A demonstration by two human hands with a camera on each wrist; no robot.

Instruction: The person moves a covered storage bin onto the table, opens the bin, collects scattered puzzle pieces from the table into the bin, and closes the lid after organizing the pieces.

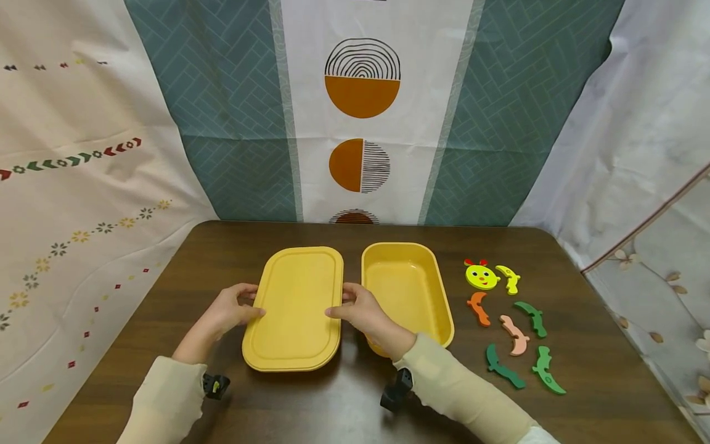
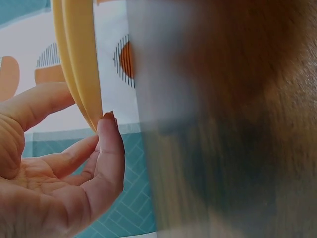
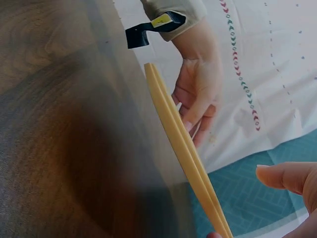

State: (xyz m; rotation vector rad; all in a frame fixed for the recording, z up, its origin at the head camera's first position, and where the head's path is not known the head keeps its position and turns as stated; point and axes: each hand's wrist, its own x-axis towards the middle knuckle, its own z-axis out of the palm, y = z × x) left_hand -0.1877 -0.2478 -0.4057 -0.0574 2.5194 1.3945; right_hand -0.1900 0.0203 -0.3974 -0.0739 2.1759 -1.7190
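Note:
A yellow rectangular lid (image 1: 298,308) with rounded corners is held between both hands, above the brown table. My left hand (image 1: 228,309) pinches its left edge, thumb on top and fingers underneath. In the left wrist view, the lid (image 2: 81,54) shows edge-on between the thumb and fingertips of the left hand (image 2: 64,168). My right hand (image 1: 368,313) holds the right edge, its thumb over the top face. From the right wrist, the right hand (image 3: 297,198) is mostly cut off; its thumb shows a gap from the lid (image 3: 183,144), while a fingertip meets the lower end.
Beside the lid, under the right forearm, stands a yellow open box (image 1: 402,290). On the table (image 1: 310,413) at right lie a yellow caterpillar face (image 1: 481,277) and several curved coloured pieces, including an orange piece (image 1: 479,308) and a pink piece (image 1: 516,336). Patterned curtains (image 1: 238,111) surround the table.

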